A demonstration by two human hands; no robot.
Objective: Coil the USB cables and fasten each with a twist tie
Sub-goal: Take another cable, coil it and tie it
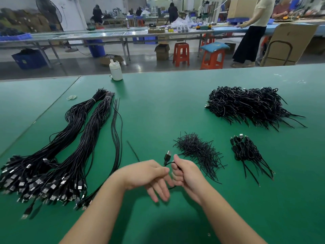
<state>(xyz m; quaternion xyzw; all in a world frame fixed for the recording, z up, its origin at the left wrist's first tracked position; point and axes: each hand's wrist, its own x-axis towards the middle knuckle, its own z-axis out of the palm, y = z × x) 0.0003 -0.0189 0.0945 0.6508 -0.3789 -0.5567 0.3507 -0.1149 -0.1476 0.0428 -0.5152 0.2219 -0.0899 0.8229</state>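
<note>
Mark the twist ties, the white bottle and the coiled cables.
twist ties (197,151): head view, middle of the pile
white bottle (116,72): head view, its body
coiled cables (249,104): head view, middle of the big heap

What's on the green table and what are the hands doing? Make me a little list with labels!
surface: green table
left hand: at the cable, fingers mostly straight, grip too blurred to tell
right hand: fingers curled round the USB cable
left side: long uncoiled cables
middle: twist ties
right side: small pile of coiled cables, big pile behind it
far edge: white bottle
</note>
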